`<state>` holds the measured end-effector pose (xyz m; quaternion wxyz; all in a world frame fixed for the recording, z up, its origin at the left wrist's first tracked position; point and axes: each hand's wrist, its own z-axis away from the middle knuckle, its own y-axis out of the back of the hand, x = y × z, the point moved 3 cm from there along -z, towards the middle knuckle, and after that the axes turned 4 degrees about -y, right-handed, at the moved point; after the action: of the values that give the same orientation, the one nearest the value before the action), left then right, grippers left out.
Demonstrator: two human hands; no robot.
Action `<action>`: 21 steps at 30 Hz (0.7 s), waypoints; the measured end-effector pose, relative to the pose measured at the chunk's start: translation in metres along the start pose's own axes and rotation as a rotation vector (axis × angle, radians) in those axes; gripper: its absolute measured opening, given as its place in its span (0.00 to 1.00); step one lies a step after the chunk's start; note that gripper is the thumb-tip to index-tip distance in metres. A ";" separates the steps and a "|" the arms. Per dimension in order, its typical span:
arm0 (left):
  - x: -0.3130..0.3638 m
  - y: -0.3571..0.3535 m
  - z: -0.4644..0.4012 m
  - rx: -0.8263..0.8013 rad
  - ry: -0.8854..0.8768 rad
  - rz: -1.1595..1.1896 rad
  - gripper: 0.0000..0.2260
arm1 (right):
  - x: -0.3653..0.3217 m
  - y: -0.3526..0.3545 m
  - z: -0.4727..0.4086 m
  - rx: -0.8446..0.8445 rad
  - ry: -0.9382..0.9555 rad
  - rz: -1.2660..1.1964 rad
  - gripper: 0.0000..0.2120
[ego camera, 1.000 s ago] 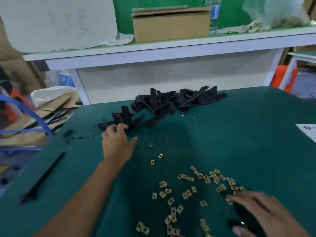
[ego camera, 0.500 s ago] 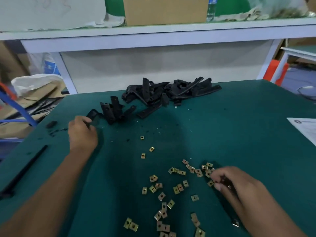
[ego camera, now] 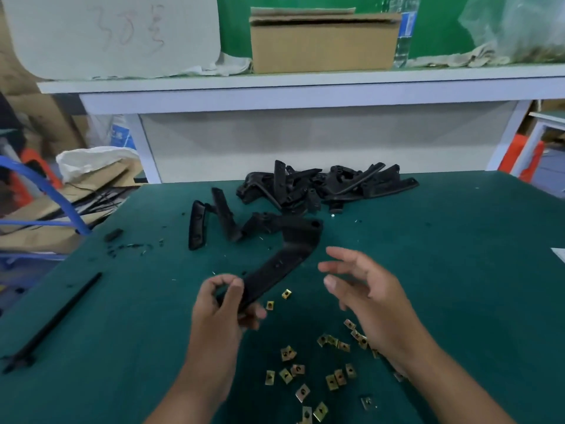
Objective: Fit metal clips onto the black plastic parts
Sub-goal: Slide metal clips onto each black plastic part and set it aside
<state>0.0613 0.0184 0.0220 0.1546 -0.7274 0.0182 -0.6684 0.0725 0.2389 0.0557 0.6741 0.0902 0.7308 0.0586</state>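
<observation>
Lighting even, moderately dim, diffuse from overhead — no hard glare. Soft shadows under both forearms on the green table mat (ego camera: 458, 240). Wide-angle distortion: the white shelf (ego camera: 305, 84) edge bows, corners stretch. Motion blur on the right hand (ego camera: 373, 289); overall img soft, black parts lack detail.

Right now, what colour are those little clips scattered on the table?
Brassy gold, each with a dark hole; the clips show in the head view.

— What colour is the table (ego camera: 428, 270)?
— Dark green. The plastic parts (ego camera: 324, 188) are black, the clips (ego camera: 305, 371) brass-gold.
— And the cardboard box (ego camera: 324, 44)?
— Plain tan, against a green wall (ego camera: 434, 26).
</observation>
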 end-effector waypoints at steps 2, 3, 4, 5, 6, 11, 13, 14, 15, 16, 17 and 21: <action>-0.008 -0.006 0.004 -0.098 0.073 -0.001 0.04 | 0.008 -0.003 0.000 -0.019 -0.037 -0.059 0.16; -0.010 -0.007 0.005 -0.153 0.082 -0.028 0.03 | 0.010 -0.003 0.000 -0.030 -0.063 -0.112 0.15; -0.011 -0.009 0.005 -0.212 0.081 -0.060 0.03 | 0.013 -0.003 -0.001 -0.030 -0.085 -0.174 0.14; -0.012 -0.010 0.006 -0.276 0.078 -0.076 0.06 | 0.015 -0.002 -0.002 -0.013 -0.105 -0.230 0.13; -0.013 -0.012 0.007 -0.341 0.080 -0.066 0.09 | 0.017 0.000 -0.002 0.016 -0.117 -0.269 0.11; -0.026 -0.024 0.014 -0.619 0.174 0.094 0.33 | 0.019 0.000 -0.004 0.106 -0.096 -0.316 0.09; -0.027 -0.025 0.016 -0.666 0.169 0.110 0.32 | 0.019 -0.004 -0.003 0.066 -0.109 -0.316 0.11; -0.026 -0.025 0.017 -0.663 0.154 0.091 0.29 | 0.019 -0.007 -0.001 0.027 -0.116 -0.317 0.11; -0.023 -0.025 0.017 -0.646 0.150 0.075 0.26 | 0.018 -0.010 0.000 -0.014 -0.119 -0.321 0.11; -0.021 -0.024 0.017 -0.619 0.157 0.067 0.22 | 0.018 -0.014 0.001 -0.050 -0.119 -0.325 0.10; -0.017 -0.023 0.017 -0.591 0.176 0.079 0.18 | 0.017 -0.017 0.003 -0.079 -0.119 -0.333 0.10; -0.007 -0.022 0.019 -0.522 0.152 0.009 0.18 | 0.015 -0.021 0.006 -0.144 -0.119 -0.433 0.10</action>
<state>0.0757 0.0444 0.0195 -0.0367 -0.6904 0.2046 -0.6929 0.0761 0.2210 0.0364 0.7176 -0.1135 0.6859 -0.0407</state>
